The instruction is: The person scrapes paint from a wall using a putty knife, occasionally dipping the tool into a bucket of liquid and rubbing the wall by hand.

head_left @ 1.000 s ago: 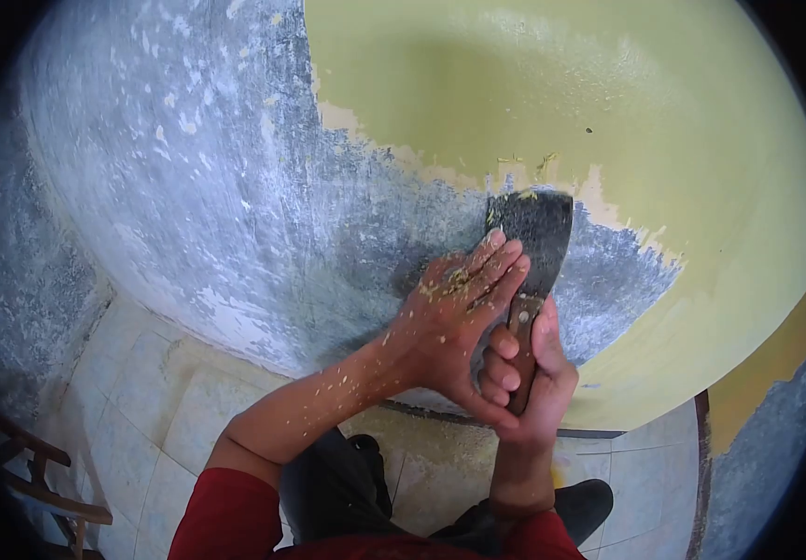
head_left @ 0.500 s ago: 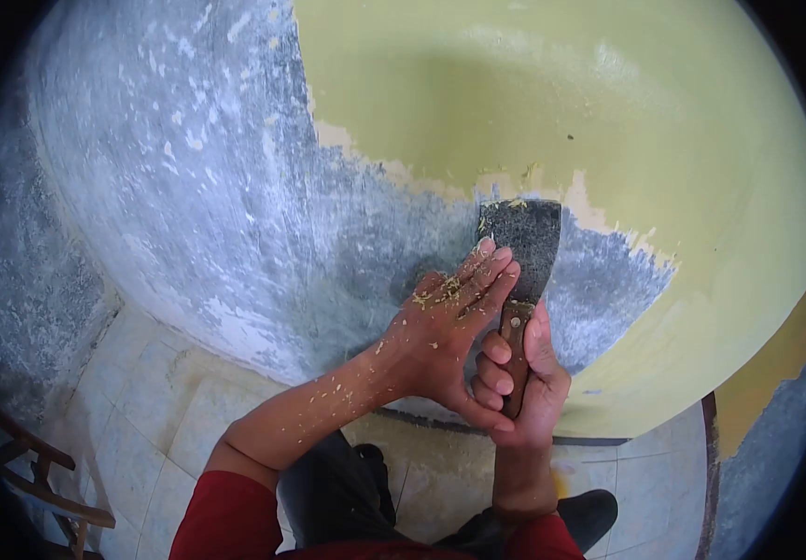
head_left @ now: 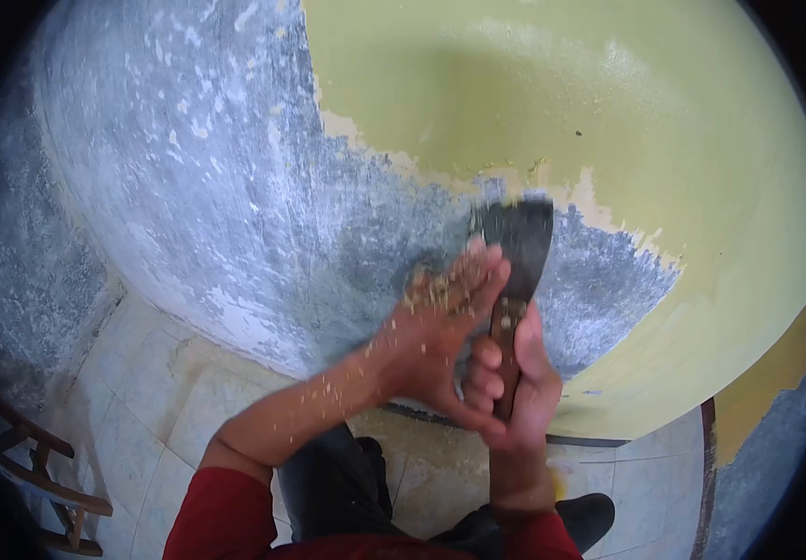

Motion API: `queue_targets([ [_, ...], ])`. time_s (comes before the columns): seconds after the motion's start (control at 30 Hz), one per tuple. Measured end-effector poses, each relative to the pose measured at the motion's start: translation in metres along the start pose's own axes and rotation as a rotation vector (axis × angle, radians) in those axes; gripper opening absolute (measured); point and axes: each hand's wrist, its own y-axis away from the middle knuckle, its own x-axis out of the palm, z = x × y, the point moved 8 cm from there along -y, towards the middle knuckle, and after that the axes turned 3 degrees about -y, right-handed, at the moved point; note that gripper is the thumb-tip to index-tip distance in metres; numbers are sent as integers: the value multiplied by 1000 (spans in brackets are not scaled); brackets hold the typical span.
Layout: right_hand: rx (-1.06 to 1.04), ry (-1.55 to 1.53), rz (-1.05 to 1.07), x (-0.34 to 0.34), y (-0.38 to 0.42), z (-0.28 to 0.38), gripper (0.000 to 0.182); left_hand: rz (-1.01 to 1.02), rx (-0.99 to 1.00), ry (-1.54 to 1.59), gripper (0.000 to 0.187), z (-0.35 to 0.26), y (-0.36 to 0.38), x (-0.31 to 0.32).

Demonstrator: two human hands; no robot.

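1. Main wall (head_left: 683, 121): yellow-green paint at upper centre and right; mottled grey surface with white flecks at left and below the ragged paint edge.
2. Left wall section (head_left: 11, 261): mottled grey.
3. Far-right wall section (head_left: 767, 434): yellow above, grey below.
4. Floor (head_left: 132, 373): pale tiles with visible joints.
5. Wooden furniture (head_left: 62, 497): brown, lower left, partly visible.
6. Light: glossy reflections on the upper paint.

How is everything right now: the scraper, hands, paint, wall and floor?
Scraper: held, blade upward
Right hand: closed around the handle
Left hand: open, beside the blade, flake-speckled
Yellow paint: partly gone, ragged-edged
Wall: grey and patchy where unpainted
Floor: tiled, dirty in places
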Motion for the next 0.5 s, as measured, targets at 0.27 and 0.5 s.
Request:
queue_targets([
  [0.27,-55,144,-49,1,-2,0,42,-40,24,-7,142,0,2,-2],
  [0.5,-70,91,-2,9,-17,3,46,-104,58,-45,143,8,-9,-17],
])
